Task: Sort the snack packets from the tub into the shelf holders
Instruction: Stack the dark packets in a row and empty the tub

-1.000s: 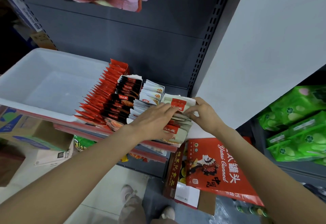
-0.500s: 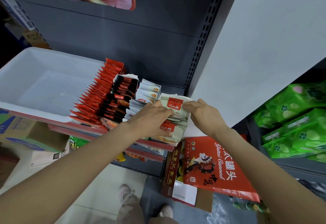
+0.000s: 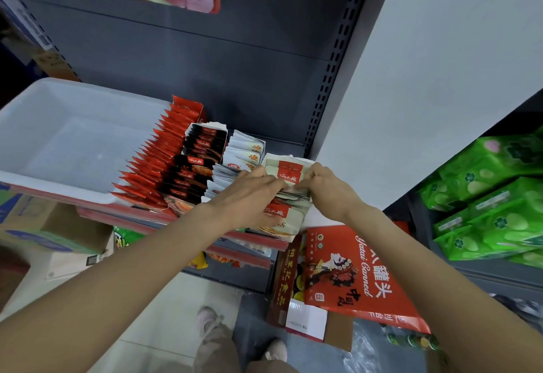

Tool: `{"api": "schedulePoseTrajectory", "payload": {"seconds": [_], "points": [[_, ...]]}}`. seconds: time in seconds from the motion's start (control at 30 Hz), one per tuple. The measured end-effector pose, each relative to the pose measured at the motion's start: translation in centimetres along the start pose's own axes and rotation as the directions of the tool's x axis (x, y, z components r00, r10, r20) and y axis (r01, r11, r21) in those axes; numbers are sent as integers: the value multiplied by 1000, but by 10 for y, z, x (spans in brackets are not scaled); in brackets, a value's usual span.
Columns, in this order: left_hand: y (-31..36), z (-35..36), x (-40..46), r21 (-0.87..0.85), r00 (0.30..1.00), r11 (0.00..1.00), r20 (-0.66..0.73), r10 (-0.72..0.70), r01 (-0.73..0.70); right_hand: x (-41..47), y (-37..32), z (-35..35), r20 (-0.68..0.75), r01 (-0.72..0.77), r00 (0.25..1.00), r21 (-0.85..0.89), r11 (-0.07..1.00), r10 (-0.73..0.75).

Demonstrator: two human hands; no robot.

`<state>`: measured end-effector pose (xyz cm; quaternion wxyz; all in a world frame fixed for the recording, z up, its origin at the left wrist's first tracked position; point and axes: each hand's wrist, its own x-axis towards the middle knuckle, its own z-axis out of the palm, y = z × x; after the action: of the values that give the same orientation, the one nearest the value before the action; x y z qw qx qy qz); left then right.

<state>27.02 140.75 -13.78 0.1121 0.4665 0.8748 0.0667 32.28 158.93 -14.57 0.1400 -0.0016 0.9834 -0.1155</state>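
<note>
Where both hands meet over the rightmost row, their fingers hide much of the cream-and-red snack packets (image 3: pixel 289 171) standing in the shelf holder. Left hand (image 3: pixel 249 196) presses on the row's near side, its grip clenched on the packets; right hand (image 3: pixel 324 187) pinches the same stack from the right. Beside it stand white packets (image 3: pixel 245 153), black packets (image 3: pixel 202 164) and red packets (image 3: pixel 167 161). Leftward, the white tub (image 3: pixel 58 178) shows a bare floor. Green bags (image 3: pixel 493 196) are cut off at the right edge.
</note>
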Motion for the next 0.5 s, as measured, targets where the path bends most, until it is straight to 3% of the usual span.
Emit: {"api": "schedulePoseTrajectory", "payload": {"seconds": [0.17, 0.3, 0.5], "points": [[3, -2, 2, 44, 999, 999, 43, -32, 30, -2, 13, -5, 2, 129, 992, 94, 987, -129], [4, -7, 8, 29, 998, 999, 52, -42, 40, -9, 3, -13, 36, 75, 997, -55, 996, -73], [1, -6, 10, 24, 996, 999, 74, -43, 41, -8, -6, -20, 48, 29, 999, -64, 997, -26]]}}
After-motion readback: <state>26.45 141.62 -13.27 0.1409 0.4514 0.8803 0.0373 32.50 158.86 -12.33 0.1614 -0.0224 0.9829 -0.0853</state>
